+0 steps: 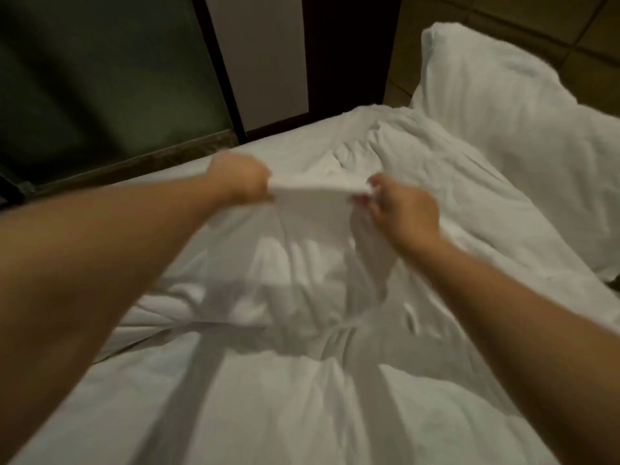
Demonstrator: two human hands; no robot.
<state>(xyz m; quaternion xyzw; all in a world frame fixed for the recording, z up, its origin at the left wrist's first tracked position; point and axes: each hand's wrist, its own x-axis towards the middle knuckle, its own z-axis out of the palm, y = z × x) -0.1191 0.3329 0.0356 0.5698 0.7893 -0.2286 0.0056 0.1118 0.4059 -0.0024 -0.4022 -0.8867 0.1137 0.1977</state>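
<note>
A rumpled white duvet (302, 270) covers the bed and fills the middle and bottom of the view. My left hand (238, 177) grips the raised edge of the duvet in a fist at the centre left. About a hand's width to the right, my right hand (402, 209) pinches the same edge with its fingers. The stretch of fabric between the two hands is pulled taut and lifted above the bed. Both forearms reach in from the lower corners. The image is slightly blurred.
A white pillow (520, 135) lies at the upper right against a tan tiled wall (536, 25). A dark frame with a white panel (268, 55) and a dark green glass pane (100, 78) stand beyond the bed's far edge at the upper left.
</note>
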